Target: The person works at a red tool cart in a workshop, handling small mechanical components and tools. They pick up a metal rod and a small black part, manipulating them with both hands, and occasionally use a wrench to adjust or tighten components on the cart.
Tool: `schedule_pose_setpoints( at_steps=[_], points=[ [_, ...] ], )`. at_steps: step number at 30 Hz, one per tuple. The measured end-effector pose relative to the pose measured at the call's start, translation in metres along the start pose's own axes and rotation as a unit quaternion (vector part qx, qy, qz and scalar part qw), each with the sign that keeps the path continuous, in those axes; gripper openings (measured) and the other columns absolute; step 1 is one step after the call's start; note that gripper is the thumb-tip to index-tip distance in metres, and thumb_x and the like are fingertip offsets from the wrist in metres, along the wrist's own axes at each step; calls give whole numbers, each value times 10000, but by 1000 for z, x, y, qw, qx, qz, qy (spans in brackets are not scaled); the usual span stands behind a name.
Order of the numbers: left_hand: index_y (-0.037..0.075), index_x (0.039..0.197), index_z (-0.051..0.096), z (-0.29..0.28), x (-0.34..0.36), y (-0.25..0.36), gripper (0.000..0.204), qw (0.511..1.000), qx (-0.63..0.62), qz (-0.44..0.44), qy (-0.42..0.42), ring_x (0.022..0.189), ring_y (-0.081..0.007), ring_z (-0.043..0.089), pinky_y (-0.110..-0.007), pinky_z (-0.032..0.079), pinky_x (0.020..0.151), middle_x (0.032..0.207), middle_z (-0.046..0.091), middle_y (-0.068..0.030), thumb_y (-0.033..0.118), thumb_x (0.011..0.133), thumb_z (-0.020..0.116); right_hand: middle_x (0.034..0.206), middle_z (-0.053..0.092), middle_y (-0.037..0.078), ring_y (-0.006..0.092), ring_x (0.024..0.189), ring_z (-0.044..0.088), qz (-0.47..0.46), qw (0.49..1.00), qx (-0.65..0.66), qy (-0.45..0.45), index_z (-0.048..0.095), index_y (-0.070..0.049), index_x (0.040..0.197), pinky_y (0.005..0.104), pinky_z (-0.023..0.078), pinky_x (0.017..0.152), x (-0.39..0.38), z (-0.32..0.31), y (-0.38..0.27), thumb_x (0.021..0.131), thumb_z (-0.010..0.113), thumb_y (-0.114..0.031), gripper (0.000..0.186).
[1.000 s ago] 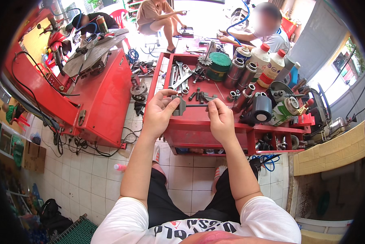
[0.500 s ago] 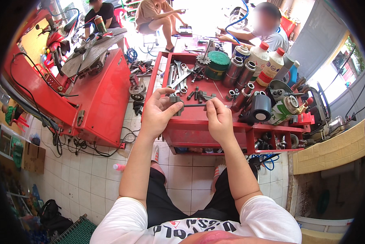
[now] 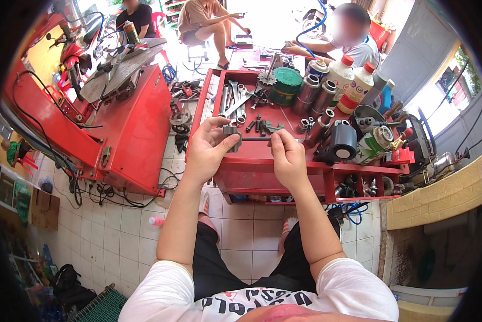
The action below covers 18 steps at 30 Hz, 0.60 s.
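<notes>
Worker at a red tool cart [image 3: 262,152], both hands raised over its near edge, slightly left of centre. Left hand [image 3: 211,145] curls, thumb against fingers, around a notched grey metal block [image 3: 233,139]. Right hand [image 3: 288,154] pinches narrowly, thumb to forefinger, on the right end of a thin dark rod [image 3: 256,139]; rod runs level from there to the block, between the two hands. Cannot tell from here whether it passes into the block. Just beyond the hands, small dark bolts [image 3: 259,125] on the cart top; farther left, combination wrenches [image 3: 236,101] lying together. Far side: toothed sprocket [image 3: 267,80] beside a green-lidded tub [image 3: 287,80]. Right of the tub, tall steel sockets [image 3: 308,94] standing upright, then two red-capped bottles [image 3: 348,83]. Nearer right, a black cylinder [image 3: 343,142] next to a green-and-white can [image 3: 375,146]. Left of the cart, across a floor gap, a large red machine [image 3: 129,134].
</notes>
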<state>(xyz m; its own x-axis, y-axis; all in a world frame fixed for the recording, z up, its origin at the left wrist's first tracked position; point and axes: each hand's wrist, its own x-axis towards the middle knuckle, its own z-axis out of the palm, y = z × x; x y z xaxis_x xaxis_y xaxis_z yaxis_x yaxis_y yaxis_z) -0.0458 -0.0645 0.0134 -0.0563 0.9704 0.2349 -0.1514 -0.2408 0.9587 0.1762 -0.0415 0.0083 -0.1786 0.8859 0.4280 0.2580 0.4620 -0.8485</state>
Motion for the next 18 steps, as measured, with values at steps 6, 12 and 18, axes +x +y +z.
schedule_pose_setpoints(
  at_steps=[6,12,18],
  points=[
    [15,1310,568,1,-1,1,444,1000,4,0,5,953,-158,708,-301,576,855,1072,739,-127,122,955,814,690,578,152,241,613,559,-6,1000,6,5,608,11,939,377,452,623,0,1,-1,1097,542,-213,282],
    [16,1307,574,1,-1,1,440,1000,2,1,3,948,-157,707,-301,577,845,1064,738,-118,122,954,814,693,581,153,248,612,560,-5,1000,4,6,609,13,941,379,455,624,-1,1,-2,1094,544,-207,276],
    [18,1298,584,1,-1,1,419,1000,11,1,1,948,-149,703,-298,574,850,1068,736,-111,115,957,809,688,578,159,262,605,569,-8,1000,-2,7,609,10,941,386,453,619,-1,2,0,1093,541,-205,272]
  ],
)
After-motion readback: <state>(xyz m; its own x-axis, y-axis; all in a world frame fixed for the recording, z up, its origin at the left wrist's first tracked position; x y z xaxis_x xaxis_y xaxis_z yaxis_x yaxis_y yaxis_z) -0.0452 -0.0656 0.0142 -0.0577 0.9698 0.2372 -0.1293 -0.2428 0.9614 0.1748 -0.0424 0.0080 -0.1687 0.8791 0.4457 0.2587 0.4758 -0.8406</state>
